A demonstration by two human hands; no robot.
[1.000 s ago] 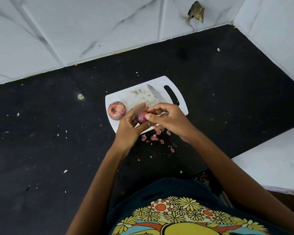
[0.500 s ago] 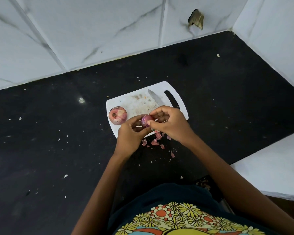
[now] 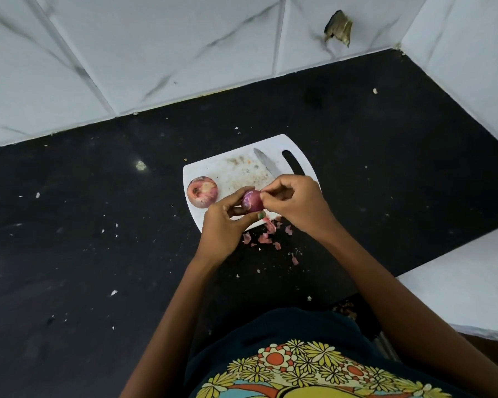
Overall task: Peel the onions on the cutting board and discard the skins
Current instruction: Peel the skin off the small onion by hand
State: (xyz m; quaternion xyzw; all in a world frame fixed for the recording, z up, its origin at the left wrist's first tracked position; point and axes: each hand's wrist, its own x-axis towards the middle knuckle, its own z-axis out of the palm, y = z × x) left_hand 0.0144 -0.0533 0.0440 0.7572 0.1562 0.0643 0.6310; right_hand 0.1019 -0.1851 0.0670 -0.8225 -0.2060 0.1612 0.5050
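Both hands are busy over the near edge of the white cutting board (image 3: pixel 213 170). Going from the left, a bigger onion (image 3: pixel 202 192) lies on the left part of the board, untouched by any hand; it looks pale pink with a dry, papery outside, so I judge it is not yet fully peeled. Next, the left hand (image 3: pixel 223 225) is curled around a small onion (image 3: pixel 252 201) and holds it just above the board's near edge. This small onion looks shiny and dark purple, which suggests most of its dry skin is already off. Just to its right, the right hand (image 3: pixel 295 203) pinches with thumb and fingertips at the top of the same onion, probably at a last strip of skin; the strip itself is too small to see. Behind this hand a knife (image 3: pixel 266 165) lies on the board. Pink skin pieces (image 3: pixel 266 235) are scattered on the black worktop (image 3: pixel 84 239) just in front of the board, not yet discarded. So, in my judgement, one onion is almost finished, and the second onion and the cleaning are left.
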